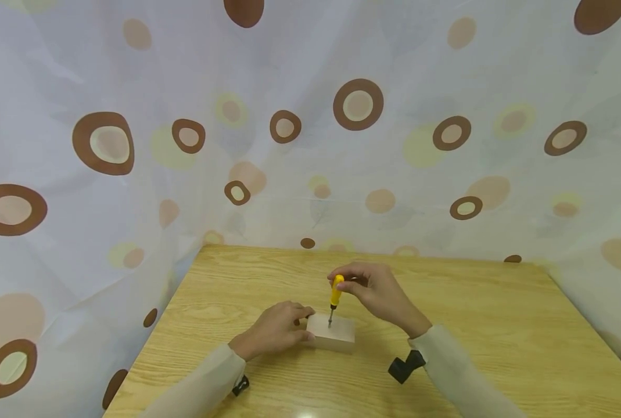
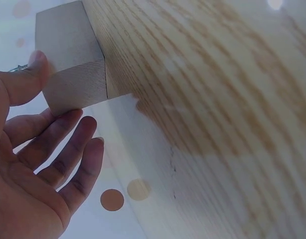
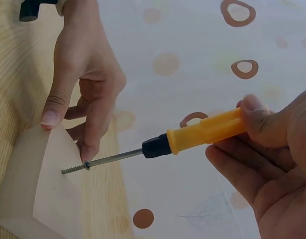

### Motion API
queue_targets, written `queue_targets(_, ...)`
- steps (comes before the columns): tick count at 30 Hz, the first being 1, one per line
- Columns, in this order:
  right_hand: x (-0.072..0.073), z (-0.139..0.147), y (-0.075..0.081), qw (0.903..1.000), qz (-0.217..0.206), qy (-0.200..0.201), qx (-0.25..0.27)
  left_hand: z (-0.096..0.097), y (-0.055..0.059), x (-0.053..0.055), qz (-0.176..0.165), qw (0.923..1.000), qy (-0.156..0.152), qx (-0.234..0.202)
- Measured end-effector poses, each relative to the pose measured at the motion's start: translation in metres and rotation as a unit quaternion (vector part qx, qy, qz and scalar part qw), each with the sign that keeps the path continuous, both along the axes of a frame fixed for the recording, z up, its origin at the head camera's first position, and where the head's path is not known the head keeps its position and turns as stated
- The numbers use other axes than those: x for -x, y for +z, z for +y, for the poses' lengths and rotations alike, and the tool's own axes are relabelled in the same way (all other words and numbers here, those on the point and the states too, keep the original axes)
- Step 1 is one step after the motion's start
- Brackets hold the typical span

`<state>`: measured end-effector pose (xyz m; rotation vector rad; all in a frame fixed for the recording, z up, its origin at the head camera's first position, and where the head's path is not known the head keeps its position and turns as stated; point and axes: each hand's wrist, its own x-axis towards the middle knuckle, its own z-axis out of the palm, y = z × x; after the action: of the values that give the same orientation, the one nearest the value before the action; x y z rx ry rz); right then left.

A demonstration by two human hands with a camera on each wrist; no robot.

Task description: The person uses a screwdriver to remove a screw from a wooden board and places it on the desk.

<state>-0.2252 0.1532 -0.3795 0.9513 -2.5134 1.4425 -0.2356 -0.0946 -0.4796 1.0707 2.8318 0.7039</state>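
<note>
A pale wooden block (image 1: 336,337) lies on the table in front of me. My left hand (image 1: 275,330) grips its left end, the thumb at the near edge and the fingers round the far side, as the left wrist view also shows. From the block's top face stands a screw (image 3: 74,170), part of its thread showing above the wood. The tip of a yellow-handled screwdriver (image 3: 207,132) sits at the screw's head. My right hand (image 1: 378,293) pinches the top of the handle between thumb and fingers, with the shaft nearly upright, leaning slightly.
The wood-grain table (image 1: 477,337) extends around the block. A white curtain (image 1: 310,157) with brown and beige dots hangs behind the table and along both sides. Black wrist mounts (image 1: 406,366) hang below both sleeves, close over the tabletop.
</note>
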Motion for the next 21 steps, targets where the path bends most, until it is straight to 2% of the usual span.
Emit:
queue_targets(3, 0.0002, 0.0023, 0.0016, 0.9992, -0.033, 0.021, 0.004, -0.0001, -0.0002, 0.0001, -0.002, 1.0, -0.001, -0.003)
queue_targets(6, -0.0009, 0.0014, 0.0021, 0.9991, -0.04, 0.011, 0.005, -0.0003, 0.0001, 0.0, 0.002, 1.0, -0.002, -0.003)
queue_targets(11, -0.0009, -0.0033, -0.0011, 0.999, -0.035, -0.027, 0.013, -0.0013, 0.0003, 0.0006, 0.014, 0.9999, -0.006, 0.0)
queue_targets(17, -0.0011, -0.0059, -0.0046, 0.9962, -0.012, -0.084, 0.019, -0.0014, -0.0004, 0.0004, 0.01, 0.9999, -0.005, -0.003)
queue_targets(19, -0.0009, -0.0053, -0.0044, 0.9971, 0.001, -0.074, 0.02, -0.0015, -0.0001, 0.0, 0.008, 0.9999, -0.003, -0.006)
queue_targets(21, -0.0006, -0.0039, -0.003, 0.9989, 0.006, -0.038, 0.028, -0.0018, 0.0003, -0.0005, 0.005, 1.0, -0.003, -0.007)
